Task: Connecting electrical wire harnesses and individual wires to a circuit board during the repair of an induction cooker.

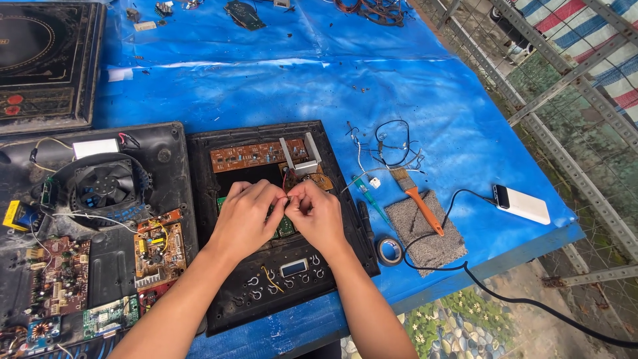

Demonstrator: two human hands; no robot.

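1. Far left: black induction cooktop (46, 63) on blue tarp (299, 86), well apart from hands.
2. Near left: opened cooker base (166, 143) w/ black cooling fan (103, 185), yellow part (14, 216) at left edge, brownish circuit board (158, 249) and green circuit boards (106, 316) near edge.
3. Centre: black cooker top panel (199, 199) lying inside-up, brown control board strip (249, 156) along far side, small display window (293, 268) near side.
4. Left hand (242, 219) over panel middle, fingers curled shut, tips pinching thin red wire (285, 181) at meeting point w/ other hand.
5. Right hand (322, 216) just beside, touching left at fingertips, fingers closed in pinch on same small wire/part; exact part too small to tell.
6. Green board (284, 227) partly hidden under both hands.
7. Right of panel: green-handled screwdriver (373, 203), loose thin wires (392, 143) farther back.
8. Near that: roll of black tape (390, 250) on tarp, just beside panel corner.
9. Orange-handled paintbrush (419, 203) lying on grey cloth pad (432, 239).
10. Far right: white power bank (523, 205) w/ black cable (465, 269) running off table edge.
11. Far edge: small parts and tangled wires (372, 10).
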